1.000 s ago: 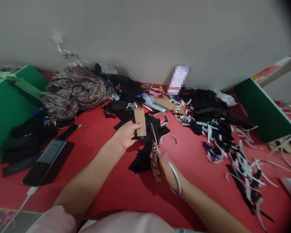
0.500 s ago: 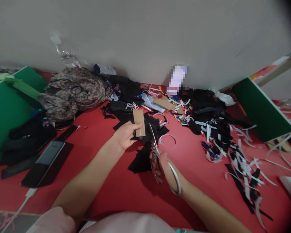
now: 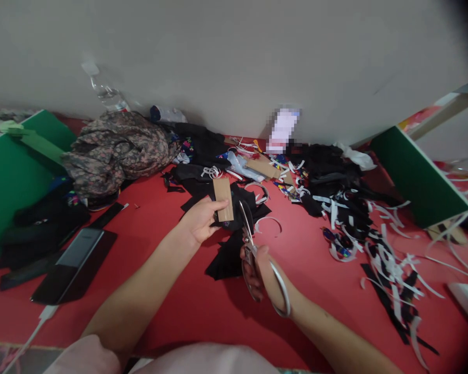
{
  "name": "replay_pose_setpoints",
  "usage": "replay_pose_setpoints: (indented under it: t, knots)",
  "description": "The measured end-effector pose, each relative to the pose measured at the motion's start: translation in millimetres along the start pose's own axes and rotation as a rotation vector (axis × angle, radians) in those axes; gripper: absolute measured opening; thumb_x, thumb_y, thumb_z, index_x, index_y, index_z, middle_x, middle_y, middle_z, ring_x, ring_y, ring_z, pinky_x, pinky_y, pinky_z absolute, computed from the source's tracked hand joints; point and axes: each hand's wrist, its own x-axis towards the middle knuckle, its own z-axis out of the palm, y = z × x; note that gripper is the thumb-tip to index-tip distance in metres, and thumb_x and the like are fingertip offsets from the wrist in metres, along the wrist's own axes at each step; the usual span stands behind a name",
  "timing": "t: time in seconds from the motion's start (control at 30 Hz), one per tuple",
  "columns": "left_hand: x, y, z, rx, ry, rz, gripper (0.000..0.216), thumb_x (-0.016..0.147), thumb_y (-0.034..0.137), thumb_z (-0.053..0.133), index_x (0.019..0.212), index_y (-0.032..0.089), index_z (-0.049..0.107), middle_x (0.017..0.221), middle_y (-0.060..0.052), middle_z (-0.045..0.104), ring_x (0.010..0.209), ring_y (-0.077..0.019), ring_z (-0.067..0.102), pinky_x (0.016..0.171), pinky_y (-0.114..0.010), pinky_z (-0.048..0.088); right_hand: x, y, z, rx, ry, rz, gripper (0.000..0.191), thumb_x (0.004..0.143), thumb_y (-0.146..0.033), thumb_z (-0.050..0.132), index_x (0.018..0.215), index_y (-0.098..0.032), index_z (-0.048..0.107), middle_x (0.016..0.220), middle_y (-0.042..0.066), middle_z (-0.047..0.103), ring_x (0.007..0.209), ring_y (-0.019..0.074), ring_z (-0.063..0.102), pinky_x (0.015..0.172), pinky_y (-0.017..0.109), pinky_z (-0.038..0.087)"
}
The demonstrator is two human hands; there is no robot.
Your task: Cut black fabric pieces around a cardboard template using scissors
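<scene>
My left hand (image 3: 200,221) pinches a brown cardboard strip (image 3: 223,199) together with black fabric (image 3: 237,215) that hangs below it. My right hand (image 3: 263,272) grips a pair of large metal scissors (image 3: 253,249), fingers through the handles. The blades point up and away, right beside the strip's right edge. More of the black fabric lies on the red surface (image 3: 203,301) beneath both hands.
A floral cloth bundle (image 3: 117,148) and a clear bottle (image 3: 105,91) sit by the wall at left. Black and white cut strips (image 3: 378,249) litter the right side. Green boards (image 3: 417,176) stand at both sides. A dark flat device (image 3: 76,259) with a white cable lies at left.
Hardly anything has moved. The view has drifted slightly; both hands keep their hold and the scissors stay beside the cardboard strip.
</scene>
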Motion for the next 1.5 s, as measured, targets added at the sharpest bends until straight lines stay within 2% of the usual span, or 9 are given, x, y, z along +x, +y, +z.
replay_pose_setpoints:
  t: [0.17,0.43,0.8,0.9,1.07,1.27,1.5]
  knots:
    - [-1,-1,0,0.013,0.011,0.011,0.021,0.070,0.012,0.061,0.091,0.015,0.057,0.068,-0.002,0.063,0.055,-0.0121,0.061,0.051,-0.022,0.050,-8,-7,3,-0.080,0.001,-0.056,0.055,0.076,-0.071,0.027,0.087,-0.020,0.043,0.050,-0.010,0.030,0.030,0.0021,0.021,0.023,0.013,0.028]
    - [-2,-1,1,0.002,0.008,0.025,0.023,0.070,0.013,0.061,0.093,0.016,0.057,0.070,-0.002,0.064,0.057,-0.0123,0.061,0.052,-0.022,0.051,7,4,-3,0.085,-0.043,-0.010,0.062,0.064,-0.078,0.038,0.085,-0.021,0.043,0.055,-0.008,0.038,0.033,0.0031,0.029,0.024,0.015,0.033]
    - [-6,-1,2,-0.018,-0.004,0.020,0.021,0.070,0.012,0.061,0.090,0.017,0.057,0.067,-0.001,0.064,0.055,-0.0117,0.061,0.053,-0.021,0.051,10,13,-10,0.183,-0.085,0.027,0.061,0.062,-0.078,0.041,0.084,-0.021,0.045,0.054,-0.008,0.039,0.031,0.0036,0.030,0.023,0.016,0.034]
    - [-5,-2,2,-0.024,-0.005,0.026,0.020,0.070,0.012,0.061,0.089,0.016,0.057,0.067,-0.001,0.064,0.056,-0.0117,0.061,0.052,-0.021,0.051,8,10,-10,0.212,-0.111,0.033,0.060,0.065,-0.077,0.040,0.085,-0.021,0.046,0.054,-0.007,0.040,0.032,0.0035,0.030,0.023,0.016,0.035]
    - [-5,-2,2,-0.026,-0.001,0.023,0.023,0.070,0.013,0.061,0.093,0.016,0.057,0.067,-0.002,0.064,0.056,-0.0120,0.061,0.054,-0.021,0.051,0,1,-5,0.144,-0.077,0.012,0.058,0.069,-0.075,0.037,0.086,-0.020,0.047,0.053,-0.008,0.037,0.031,0.0025,0.027,0.023,0.015,0.033]
    - [-5,0,1,-0.043,-0.002,0.043,0.026,0.069,0.013,0.063,0.095,0.015,0.057,0.069,-0.002,0.065,0.055,-0.0115,0.061,0.054,-0.022,0.051,10,11,-7,0.138,-0.066,-0.027,0.062,0.063,-0.079,0.039,0.084,-0.020,0.045,0.052,-0.008,0.038,0.030,0.0032,0.029,0.023,0.016,0.032]
    - [-5,1,-1,-0.033,0.007,0.053,0.024,0.071,0.012,0.060,0.094,0.015,0.058,0.072,-0.004,0.065,0.058,-0.0129,0.062,0.053,-0.023,0.051,13,16,-13,0.207,-0.143,0.002,0.058,0.065,-0.077,0.041,0.084,-0.022,0.044,0.054,-0.008,0.040,0.031,0.0034,0.030,0.023,0.017,0.034]
